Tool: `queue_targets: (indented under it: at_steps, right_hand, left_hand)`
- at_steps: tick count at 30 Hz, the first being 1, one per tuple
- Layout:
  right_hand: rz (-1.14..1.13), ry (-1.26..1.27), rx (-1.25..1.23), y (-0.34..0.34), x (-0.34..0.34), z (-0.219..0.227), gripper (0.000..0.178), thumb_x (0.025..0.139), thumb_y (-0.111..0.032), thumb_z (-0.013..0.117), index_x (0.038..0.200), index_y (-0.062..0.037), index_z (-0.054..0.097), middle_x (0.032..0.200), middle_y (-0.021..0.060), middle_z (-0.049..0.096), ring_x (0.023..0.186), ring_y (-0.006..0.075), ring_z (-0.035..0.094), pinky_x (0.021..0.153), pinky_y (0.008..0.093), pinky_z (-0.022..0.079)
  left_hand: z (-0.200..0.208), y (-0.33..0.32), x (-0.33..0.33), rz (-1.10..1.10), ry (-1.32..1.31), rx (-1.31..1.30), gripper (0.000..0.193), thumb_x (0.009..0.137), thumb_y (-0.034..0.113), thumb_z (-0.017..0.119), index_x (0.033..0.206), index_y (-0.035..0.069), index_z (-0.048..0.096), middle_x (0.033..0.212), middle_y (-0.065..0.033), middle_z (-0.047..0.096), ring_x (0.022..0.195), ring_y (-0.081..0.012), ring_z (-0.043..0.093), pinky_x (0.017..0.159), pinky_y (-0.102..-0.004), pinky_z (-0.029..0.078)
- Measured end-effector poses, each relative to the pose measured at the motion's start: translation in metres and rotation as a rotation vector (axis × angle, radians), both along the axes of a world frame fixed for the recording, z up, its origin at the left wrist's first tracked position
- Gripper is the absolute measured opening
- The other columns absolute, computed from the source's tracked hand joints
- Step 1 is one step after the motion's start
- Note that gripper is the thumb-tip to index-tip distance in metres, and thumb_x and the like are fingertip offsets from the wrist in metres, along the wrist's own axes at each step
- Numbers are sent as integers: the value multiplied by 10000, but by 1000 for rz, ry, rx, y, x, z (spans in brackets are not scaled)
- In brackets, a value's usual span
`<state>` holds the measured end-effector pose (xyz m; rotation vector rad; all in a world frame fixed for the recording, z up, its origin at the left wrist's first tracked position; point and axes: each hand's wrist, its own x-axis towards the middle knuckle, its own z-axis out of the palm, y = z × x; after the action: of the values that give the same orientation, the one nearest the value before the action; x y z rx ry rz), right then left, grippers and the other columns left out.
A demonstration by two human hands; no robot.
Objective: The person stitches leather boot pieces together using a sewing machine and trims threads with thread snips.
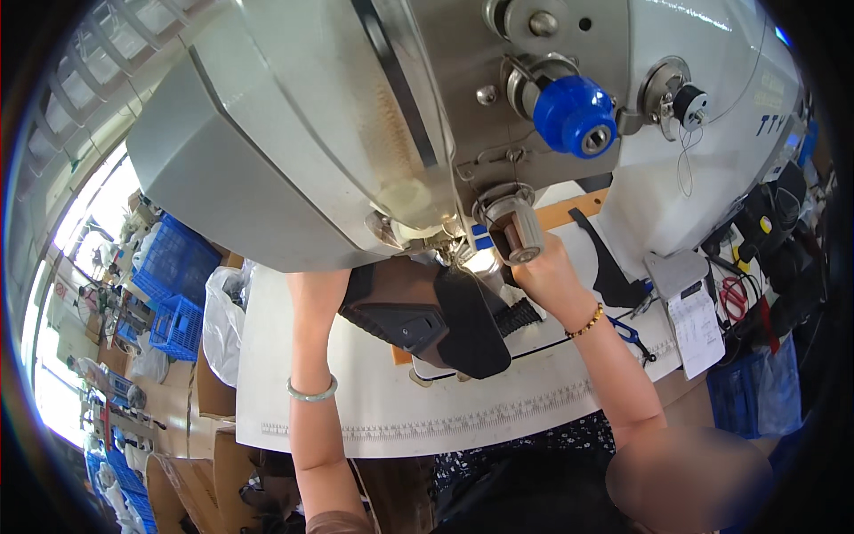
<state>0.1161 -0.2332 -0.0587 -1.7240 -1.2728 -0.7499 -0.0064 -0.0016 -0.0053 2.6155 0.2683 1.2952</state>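
A black and brown sewn piece (391,307), perhaps part of a bag, lies under the needle area of a large grey sewing machine (302,133). A dark flap (476,325) hangs from it toward me. Against its left edge is my left hand (318,289), whose fingers are hidden behind the machine head. My right hand (551,278) is on the other side, fingers bent and partly covered by a clear round guard (511,227). Whatever those fingers pinch is out of sight. Just below them runs a black webbing strip (518,316).
The white machine table (276,392) has a ruler scale (445,423) along its near edge. At the right lie blue-handled snips (632,338), a black cut piece (609,267), a paper slip (696,334) and red scissors (734,298). Blue crates (178,258) stand at the left.
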Motion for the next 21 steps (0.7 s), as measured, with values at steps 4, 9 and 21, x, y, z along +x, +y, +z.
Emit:
queue_targets:
  at_steps: [4,9,21]
  right_hand:
    - [26,2,28,-5,-1,4,253,756,42,530,1003,2,560,927,108,574,728,302,577,608,344,473]
    - [62,73,9,-2,3,6,243,753,60,523,985,4,563,929,102,575,726,297,583,619,344,478]
    - [394,746,-30,-31,-57,18,154,813,-109,545,871,33,552,628,153,571,551,290,571,536,318,454]
  left_hand:
    - [-5,-22,-11,113,-215,251,248,759,188,602,925,5,593,936,-155,602,892,-364,541,781,-455,398]
    - [-46,-98,-48,-330,165,508,530,747,329,623,1207,91,511,1276,-238,420,1182,-377,423,944,-507,349]
    - [-45,-109,-44,-307,108,585,485,776,184,543,1200,-43,477,1234,-309,434,1162,-448,428,969,-557,340]
